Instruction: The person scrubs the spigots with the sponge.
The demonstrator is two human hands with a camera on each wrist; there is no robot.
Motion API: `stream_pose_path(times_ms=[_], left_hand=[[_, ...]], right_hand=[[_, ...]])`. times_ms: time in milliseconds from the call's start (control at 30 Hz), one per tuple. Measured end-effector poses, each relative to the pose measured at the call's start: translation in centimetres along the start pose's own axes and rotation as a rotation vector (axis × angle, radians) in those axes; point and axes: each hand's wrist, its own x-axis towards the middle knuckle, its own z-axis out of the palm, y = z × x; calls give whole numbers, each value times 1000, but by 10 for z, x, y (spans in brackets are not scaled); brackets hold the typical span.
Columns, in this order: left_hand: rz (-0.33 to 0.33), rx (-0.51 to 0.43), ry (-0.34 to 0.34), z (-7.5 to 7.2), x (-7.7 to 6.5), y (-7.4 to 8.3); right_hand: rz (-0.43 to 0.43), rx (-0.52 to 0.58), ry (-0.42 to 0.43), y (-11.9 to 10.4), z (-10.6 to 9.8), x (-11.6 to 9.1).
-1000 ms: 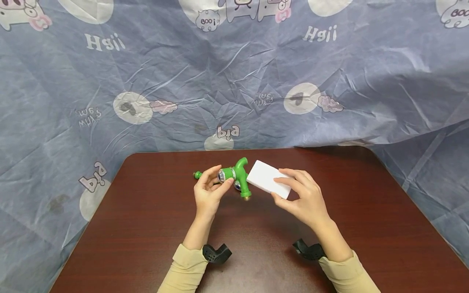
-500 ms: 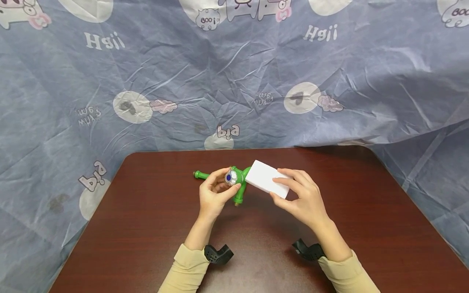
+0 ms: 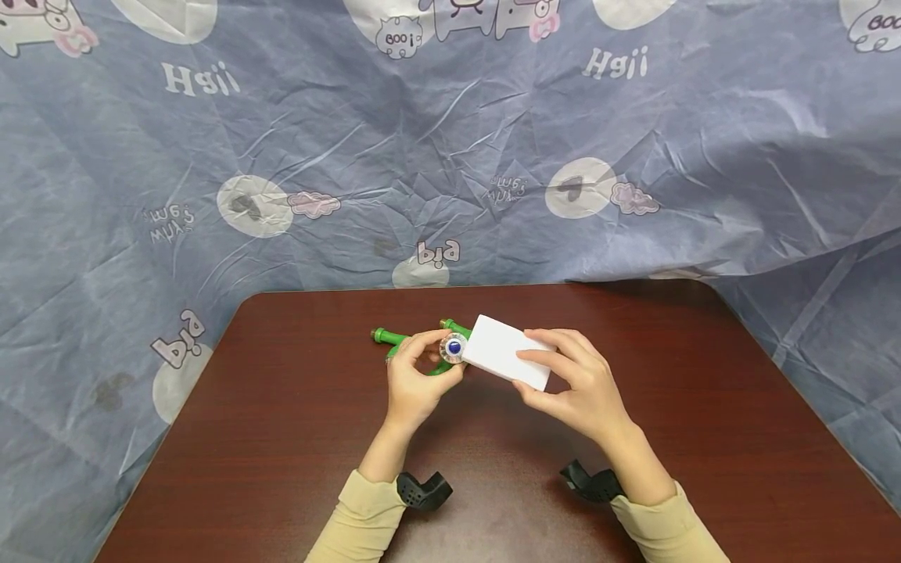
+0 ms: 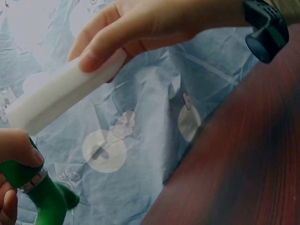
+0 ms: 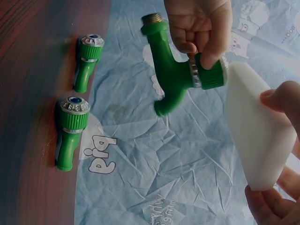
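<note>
My left hand point(image 3: 417, 379) grips a green plastic faucet point(image 3: 453, 348) just above the table, its silver knob with a blue cap facing up at me. In the right wrist view its fingers point(image 5: 199, 28) wrap the green faucet point(image 5: 178, 77) near the knob, brass thread pointing away. My right hand point(image 3: 579, 385) holds a white sponge block point(image 3: 503, 353) by its right end. The block's left end sits right beside the knob. The left wrist view shows the sponge block point(image 4: 61, 93) above the faucet point(image 4: 44, 194).
Two more green faucets point(image 5: 87, 61) point(image 5: 70, 133) lie on the dark brown table point(image 3: 281, 438) behind my left hand; one point(image 3: 383, 337) shows in the head view. A blue cartoon-print cloth point(image 3: 450, 156) hangs behind the table. Black camera mounts point(image 3: 422, 489) sit at both wrists.
My left hand has rolled the faucet so its knob faces up and lowered it slightly. My right hand has moved the sponge block left, up to the knob.
</note>
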Motion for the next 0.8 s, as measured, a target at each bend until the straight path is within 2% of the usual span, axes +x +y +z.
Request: stream_pose_path(times_ms=[133, 267, 367, 500, 600, 800], left_hand=[[84, 91, -27, 1, -1, -7], [128, 106, -54, 3, -2, -6], [131, 118, -50, 2, -1, 9], [117, 124, -62, 2, -1, 10], [114, 138, -76, 3, -3, -5], [139, 167, -56, 3, -4, -7]], right_hand=[[-33, -3, -32, -2, 1, 0], [-21, -48, -11, -3, 2, 0], [8, -71, 27, -3, 1, 0], [-21, -22, 22, -4, 2, -1], [-30, 2, -17, -6, 7, -2], [74, -30, -3, -7, 11, -4]])
